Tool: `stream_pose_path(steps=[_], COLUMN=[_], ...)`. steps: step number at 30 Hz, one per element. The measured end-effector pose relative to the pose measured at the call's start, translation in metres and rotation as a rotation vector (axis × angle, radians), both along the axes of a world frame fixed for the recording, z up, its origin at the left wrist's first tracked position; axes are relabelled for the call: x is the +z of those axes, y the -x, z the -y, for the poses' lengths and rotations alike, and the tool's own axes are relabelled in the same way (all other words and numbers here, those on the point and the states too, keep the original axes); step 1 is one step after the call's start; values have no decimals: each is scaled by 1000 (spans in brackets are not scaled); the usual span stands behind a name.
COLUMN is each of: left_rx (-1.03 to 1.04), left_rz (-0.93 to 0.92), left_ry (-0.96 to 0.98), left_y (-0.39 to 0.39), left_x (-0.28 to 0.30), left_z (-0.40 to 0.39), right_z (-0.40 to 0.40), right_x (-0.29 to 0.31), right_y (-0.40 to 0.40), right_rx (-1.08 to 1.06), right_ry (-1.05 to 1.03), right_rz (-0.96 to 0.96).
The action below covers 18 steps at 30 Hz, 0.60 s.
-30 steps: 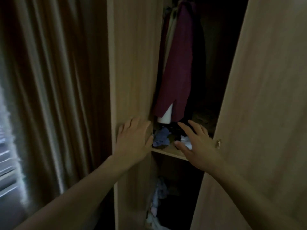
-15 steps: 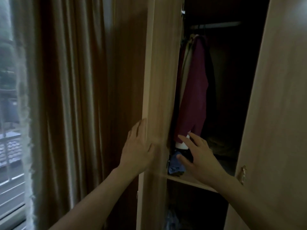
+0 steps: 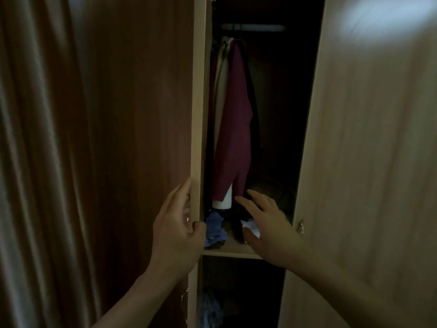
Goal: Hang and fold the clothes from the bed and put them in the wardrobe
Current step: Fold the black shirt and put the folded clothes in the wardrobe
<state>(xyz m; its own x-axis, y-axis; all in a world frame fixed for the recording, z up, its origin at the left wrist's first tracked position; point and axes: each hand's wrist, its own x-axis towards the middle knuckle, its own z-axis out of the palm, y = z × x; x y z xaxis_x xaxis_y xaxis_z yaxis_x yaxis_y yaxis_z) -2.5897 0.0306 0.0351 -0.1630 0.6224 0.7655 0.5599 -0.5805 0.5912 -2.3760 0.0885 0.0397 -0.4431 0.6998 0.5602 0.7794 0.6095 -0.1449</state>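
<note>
At wardrobe, left hand (image 3: 176,229) now gripping door edge (image 3: 197,138)

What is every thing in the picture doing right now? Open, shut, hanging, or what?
Left door: open, its edge held by the left hand.
Right door: open.
Right hand: open, fingers spread, reaching to the shelf.
Maroon garment: hanging from the rail.
Blue cloth: crumpled on the shelf, unfolded.
White cloth: crumpled on the shelf.
Curtain: drawn.

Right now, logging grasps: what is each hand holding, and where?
Left hand grips the left wardrobe door by its free edge. Right hand holds nothing.
</note>
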Motion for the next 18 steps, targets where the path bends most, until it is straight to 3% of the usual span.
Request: stream_pose_path(steps=[11,18], left_rx=[-269,-282], left_rz=[-44,-118], left_ry=[-8,-32], left_y=[-73,-120], left_x=[16,23], left_z=[-24,-57], right_z=[-13,-9], right_x=[15,18], right_y=[-60,-92], right_rx=[-104,21], right_ry=[43,47], right_rz=[-35,-55])
